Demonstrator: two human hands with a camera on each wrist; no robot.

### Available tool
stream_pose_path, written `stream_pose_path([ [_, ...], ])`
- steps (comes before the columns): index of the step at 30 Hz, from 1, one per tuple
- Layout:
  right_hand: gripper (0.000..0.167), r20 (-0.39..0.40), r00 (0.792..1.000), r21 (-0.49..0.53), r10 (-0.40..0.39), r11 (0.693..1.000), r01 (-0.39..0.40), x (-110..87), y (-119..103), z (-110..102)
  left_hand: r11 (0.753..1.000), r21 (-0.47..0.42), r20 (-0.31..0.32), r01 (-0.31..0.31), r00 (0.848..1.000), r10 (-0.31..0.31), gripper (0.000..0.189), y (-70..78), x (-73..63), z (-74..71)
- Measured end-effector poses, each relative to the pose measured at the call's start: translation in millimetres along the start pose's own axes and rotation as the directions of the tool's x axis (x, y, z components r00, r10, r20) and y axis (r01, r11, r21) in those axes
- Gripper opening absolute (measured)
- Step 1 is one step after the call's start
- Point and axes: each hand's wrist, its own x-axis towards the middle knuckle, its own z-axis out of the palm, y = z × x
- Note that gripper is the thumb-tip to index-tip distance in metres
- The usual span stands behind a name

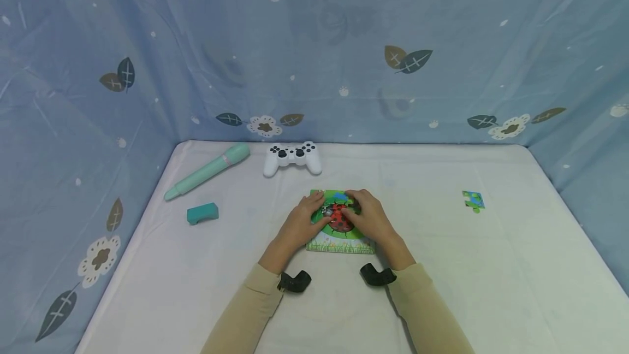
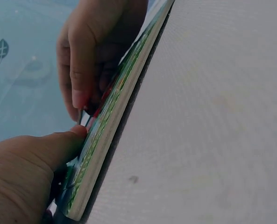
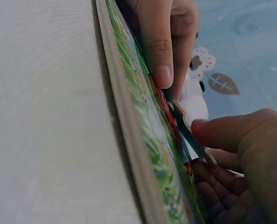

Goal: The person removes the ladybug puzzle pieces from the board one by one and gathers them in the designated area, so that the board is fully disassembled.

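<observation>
A white cloth covers the table, and it looks a bit wrinkled by your tan sleeves. The ladybug puzzle board lies flat in the middle of the table, right in front of you, with green grass along its near edge. Your two arms reach in from both sides and lean toward each other, and your hands bend over the board. Your left hand rests on the left side, its thumb pointing in over the picture and its fingers lying loosely near the far edge. Your right hand comes over the right side, and its thumb and finger pinch a thin puzzle piece, which is tipped up over the red ladybug. A loose puzzle piece lies well off to the right. Over on the left is a teal block, and a mint green stick lies slanted past it. Farther back sits a white game controller. Behind everything hangs a blue curtain with leaves and flowers on it.
</observation>
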Motion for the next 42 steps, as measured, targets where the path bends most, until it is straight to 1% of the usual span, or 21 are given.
stream_pose_path([
  [10, 0.047, 0.001, 1.000, 0.007, 0.001, 1.000, -0.001, -0.4, 0.1, -0.6, 1.000, -0.012, 0.004, 0.005, 1.000, -0.005, 0.060, 0.3, -0.1, 0.1],
  [14, 0.047, 0.012, 1.000, 0.022, 0.013, 1.000, -0.013, -0.9, 0.1, -2.3, 1.000, -0.017, 0.008, 0.013, 1.000, -0.013, 0.060, -0.5, -0.6, 0.7],
  [22, 0.045, 0.029, 0.999, 0.031, 0.014, 0.999, -0.015, 1.5, 0.4, -8.6, 1.000, -0.009, 0.025, 0.008, 1.000, -0.008, 0.060, -1.2, 0.8, 0.7],
  [26, 0.044, 0.049, 0.999, 0.037, 0.024, 0.999, -0.026, 3.8, 0.3, -14.1, 1.000, -0.009, 0.035, 0.016, 0.999, -0.016, 0.061, -0.7, 1.2, -0.4],
  [30, 0.045, 0.047, 0.997, 0.054, 0.060, 0.997, -0.063, 4.1, 2.8, -26.1, 1.000, -0.014, 0.043, 0.023, 0.999, -0.022, 0.061, 0.7, 1.3, -0.6],
  [34, 0.047, 0.061, 0.993, 0.108, 0.106, 0.988, -0.112, 0.0, 13.6, -41.5, 1.000, -0.008, 0.041, 0.028, 0.999, -0.028, 0.061, 1.4, 0.2, -0.8],
  [39, 0.049, 0.077, 0.984, 0.167, 0.159, 0.971, -0.170, -11.9, 37.4, -63.9, 0.999, -0.018, 0.030, 0.034, 0.999, -0.033, 0.061, 2.0, -1.7, -2.3],
  [42, 0.050, 0.068, 0.982, 0.158, 0.175, 0.970, -0.183, -20.3, 54.1, -81.6, 0.999, -0.028, 0.029, 0.040, 0.999, -0.040, 0.061, 2.6, -1.8, -2.7],
])
